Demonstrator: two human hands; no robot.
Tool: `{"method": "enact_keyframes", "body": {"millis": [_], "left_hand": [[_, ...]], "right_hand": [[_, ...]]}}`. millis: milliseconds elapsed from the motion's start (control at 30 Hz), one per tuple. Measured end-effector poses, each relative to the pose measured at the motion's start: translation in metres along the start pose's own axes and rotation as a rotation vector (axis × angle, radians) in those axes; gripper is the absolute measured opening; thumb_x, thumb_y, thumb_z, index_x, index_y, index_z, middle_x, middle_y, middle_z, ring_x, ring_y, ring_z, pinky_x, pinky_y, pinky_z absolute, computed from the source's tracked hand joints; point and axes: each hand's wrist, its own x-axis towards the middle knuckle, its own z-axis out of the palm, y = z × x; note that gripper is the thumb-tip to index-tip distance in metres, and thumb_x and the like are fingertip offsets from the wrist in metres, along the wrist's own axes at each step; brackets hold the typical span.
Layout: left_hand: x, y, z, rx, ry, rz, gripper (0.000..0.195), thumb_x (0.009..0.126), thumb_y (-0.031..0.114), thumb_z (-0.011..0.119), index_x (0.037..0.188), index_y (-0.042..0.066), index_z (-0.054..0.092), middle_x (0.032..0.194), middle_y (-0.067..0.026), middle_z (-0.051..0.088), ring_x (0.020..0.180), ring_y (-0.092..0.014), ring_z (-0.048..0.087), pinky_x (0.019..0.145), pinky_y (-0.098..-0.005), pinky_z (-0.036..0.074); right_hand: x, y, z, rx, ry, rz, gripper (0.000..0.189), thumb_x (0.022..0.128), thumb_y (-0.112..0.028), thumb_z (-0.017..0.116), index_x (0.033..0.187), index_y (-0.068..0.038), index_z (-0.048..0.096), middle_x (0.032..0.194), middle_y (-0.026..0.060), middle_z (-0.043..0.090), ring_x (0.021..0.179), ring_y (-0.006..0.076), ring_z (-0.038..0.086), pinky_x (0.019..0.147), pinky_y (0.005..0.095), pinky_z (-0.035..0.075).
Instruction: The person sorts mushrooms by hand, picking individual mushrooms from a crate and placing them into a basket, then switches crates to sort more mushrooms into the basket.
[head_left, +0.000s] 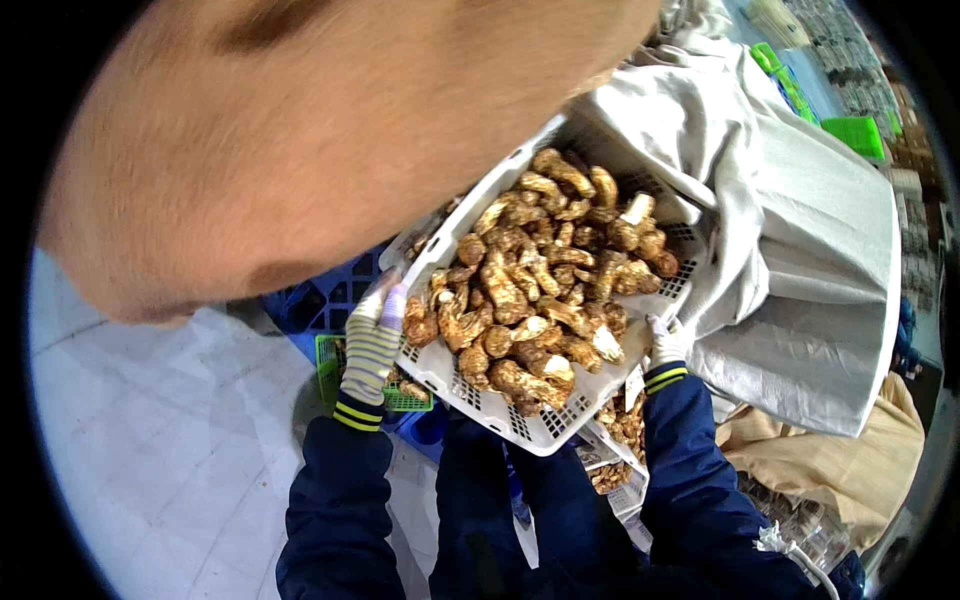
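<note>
A white plastic crate (469, 405) of brown, knobbly mushrooms (517, 285) is held in front of me at a slant. My left hand (379, 322), in a striped knit glove, grips its left side. On the right side, my right hand (667, 339) holds the rim, thumb upward, in a pale glove. The mushrooms lie heaped, some with pale cut stem ends. A large, blurred tan surface (300, 150) close to the camera hides the crate's far left edge; what it is, I cannot tell.
A grey-white cloth (817, 300) drapes along the right. Below are another white crate of mushrooms (626, 491), a green basket (330, 375) and a blue plastic pallet (330, 296). Beige cloth (840, 457) lies lower right. Pale floor (172, 450) spreads at left.
</note>
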Motion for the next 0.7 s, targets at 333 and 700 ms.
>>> {"method": "enact_keyframes", "body": {"millis": [333,700], "left_hand": [[0.070,0.026,0.024,0.370,-0.138,-0.132,0.037,0.083,0.034,0.064,0.101,0.001,0.061,0.085,-0.0040,0.063,0.075,-0.012,0.053,0.072,-0.0260,0.044],[0.148,0.186,-0.002,0.659,-0.342,0.068,0.038,0.082,0.034,0.065,0.073,-0.003,0.063,0.061,0.0002,0.056,0.056,-0.007,0.042,0.054,-0.0261,0.037]], "right_hand": [[-0.055,-0.019,0.034,0.102,-0.066,-0.133,0.030,0.078,-0.005,0.061,0.105,-0.001,0.051,0.084,0.0026,0.055,0.074,0.0126,0.051,0.068,0.0259,0.045],[-0.243,-0.076,0.064,0.839,-0.255,0.690,0.031,0.077,-0.007,0.068,0.104,-0.004,0.052,0.088,0.0043,0.059,0.074,0.0151,0.059,0.062,0.0292,0.052]]}}
